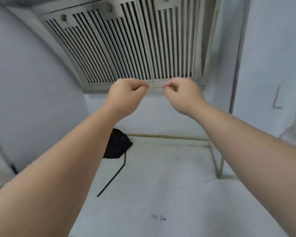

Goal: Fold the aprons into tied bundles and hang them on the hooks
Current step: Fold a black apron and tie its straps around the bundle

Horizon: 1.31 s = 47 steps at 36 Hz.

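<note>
While the 2 hands are raised before the lower edge of the slatted extractor hood [126, 48], the left hand [125, 98] and the right hand [183, 96] each curl their fingers in, thumb tip meeting forefinger. Whether they pinch anything thin cannot be told. The black apron [118, 144] lies crumpled on the steel counter [161, 194] below, partly behind the left forearm, with 1 strap [113, 178] trailing nearer.

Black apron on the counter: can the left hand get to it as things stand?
Probably yes. The left hand is up by the range hood's lower edge, fingertips pinched; the black apron lies on the counter just below its forearm. Nothing stands between them, so lowering the arm should do.
</note>
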Each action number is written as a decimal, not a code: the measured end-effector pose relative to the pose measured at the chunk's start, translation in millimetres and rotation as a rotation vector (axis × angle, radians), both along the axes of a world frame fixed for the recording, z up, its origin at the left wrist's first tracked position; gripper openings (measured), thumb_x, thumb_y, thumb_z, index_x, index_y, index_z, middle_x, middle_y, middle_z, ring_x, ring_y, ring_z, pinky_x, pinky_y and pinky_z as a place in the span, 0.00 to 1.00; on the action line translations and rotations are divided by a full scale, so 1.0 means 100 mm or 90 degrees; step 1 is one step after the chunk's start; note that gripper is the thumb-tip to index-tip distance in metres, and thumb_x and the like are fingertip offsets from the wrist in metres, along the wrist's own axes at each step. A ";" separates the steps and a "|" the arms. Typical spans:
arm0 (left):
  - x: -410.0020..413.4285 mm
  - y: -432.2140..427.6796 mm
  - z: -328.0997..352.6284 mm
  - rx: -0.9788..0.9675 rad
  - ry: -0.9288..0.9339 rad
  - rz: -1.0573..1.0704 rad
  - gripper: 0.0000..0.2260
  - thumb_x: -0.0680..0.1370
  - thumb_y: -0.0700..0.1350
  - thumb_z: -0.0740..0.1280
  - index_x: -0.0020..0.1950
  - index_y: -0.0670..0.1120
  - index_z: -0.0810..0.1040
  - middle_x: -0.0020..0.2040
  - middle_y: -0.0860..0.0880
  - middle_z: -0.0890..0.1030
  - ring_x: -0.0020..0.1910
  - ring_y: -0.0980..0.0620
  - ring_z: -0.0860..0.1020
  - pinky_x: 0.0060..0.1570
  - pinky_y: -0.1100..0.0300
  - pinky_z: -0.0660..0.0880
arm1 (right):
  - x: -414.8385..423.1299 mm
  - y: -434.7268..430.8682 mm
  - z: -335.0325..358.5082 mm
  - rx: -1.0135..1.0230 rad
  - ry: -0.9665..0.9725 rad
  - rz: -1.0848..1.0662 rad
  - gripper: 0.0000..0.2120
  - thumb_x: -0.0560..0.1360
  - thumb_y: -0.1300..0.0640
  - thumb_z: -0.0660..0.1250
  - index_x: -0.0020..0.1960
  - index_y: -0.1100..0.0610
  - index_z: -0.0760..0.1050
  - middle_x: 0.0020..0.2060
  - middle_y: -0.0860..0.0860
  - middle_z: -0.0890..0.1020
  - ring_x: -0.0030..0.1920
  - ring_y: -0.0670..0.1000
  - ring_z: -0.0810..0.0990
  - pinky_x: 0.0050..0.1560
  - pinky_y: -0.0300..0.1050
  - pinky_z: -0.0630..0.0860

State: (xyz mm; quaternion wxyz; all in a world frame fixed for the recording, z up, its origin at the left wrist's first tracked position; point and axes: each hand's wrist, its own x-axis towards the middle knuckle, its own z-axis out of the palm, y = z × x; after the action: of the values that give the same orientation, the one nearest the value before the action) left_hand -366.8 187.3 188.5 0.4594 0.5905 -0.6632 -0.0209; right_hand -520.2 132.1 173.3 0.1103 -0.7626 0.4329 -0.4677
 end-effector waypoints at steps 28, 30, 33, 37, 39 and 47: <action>2.52 -2.24 -2.91 0.577 -0.050 0.158 0.33 0.77 0.52 0.66 0.78 0.48 0.55 0.76 0.43 0.52 0.74 0.42 0.56 0.70 0.51 0.63 | 2.18 -2.38 -2.29 0.570 0.411 0.171 0.23 0.81 0.52 0.57 0.74 0.56 0.62 0.73 0.52 0.64 0.72 0.53 0.63 0.68 0.42 0.59; 2.58 -2.46 -3.15 0.616 -0.053 0.176 0.34 0.77 0.53 0.66 0.78 0.49 0.52 0.77 0.44 0.49 0.75 0.42 0.54 0.71 0.50 0.62 | 2.25 -2.62 -2.54 0.590 0.381 0.169 0.22 0.81 0.51 0.58 0.73 0.55 0.64 0.72 0.51 0.65 0.70 0.52 0.65 0.68 0.42 0.60; 2.66 -2.75 -3.49 0.664 -0.112 0.191 0.36 0.77 0.54 0.65 0.79 0.53 0.48 0.78 0.43 0.44 0.76 0.41 0.48 0.73 0.48 0.57 | 2.34 -2.90 -2.90 0.620 0.352 0.156 0.19 0.80 0.51 0.59 0.70 0.54 0.67 0.69 0.51 0.69 0.66 0.52 0.69 0.61 0.39 0.64; 2.70 -2.95 -3.82 0.724 -0.262 0.217 0.39 0.77 0.60 0.63 0.77 0.57 0.38 0.78 0.46 0.36 0.77 0.39 0.40 0.72 0.40 0.51 | 2.40 -3.06 -3.26 0.662 0.278 0.150 0.17 0.79 0.52 0.62 0.66 0.52 0.70 0.62 0.52 0.75 0.54 0.51 0.74 0.54 0.38 0.67; 2.74 -3.02 -3.97 0.732 -0.227 0.247 0.40 0.77 0.62 0.61 0.77 0.56 0.36 0.79 0.50 0.42 0.77 0.40 0.43 0.71 0.38 0.52 | 2.41 -3.09 -3.37 0.675 0.245 0.161 0.18 0.79 0.52 0.62 0.68 0.53 0.69 0.61 0.52 0.75 0.49 0.50 0.74 0.50 0.38 0.66; 2.77 -3.11 -4.00 0.562 -0.209 0.272 0.07 0.80 0.43 0.60 0.44 0.46 0.75 0.45 0.45 0.80 0.46 0.45 0.76 0.49 0.55 0.70 | 2.46 -3.07 -3.53 0.735 0.018 0.144 0.33 0.76 0.43 0.65 0.75 0.48 0.56 0.71 0.52 0.66 0.64 0.53 0.71 0.64 0.47 0.69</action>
State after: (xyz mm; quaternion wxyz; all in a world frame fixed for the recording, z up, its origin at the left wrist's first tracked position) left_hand -89.6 -124.2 -211.7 0.0500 0.8460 -0.5189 -0.1117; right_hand -274.0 -175.1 -179.5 0.5513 -0.6266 0.5350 -0.1312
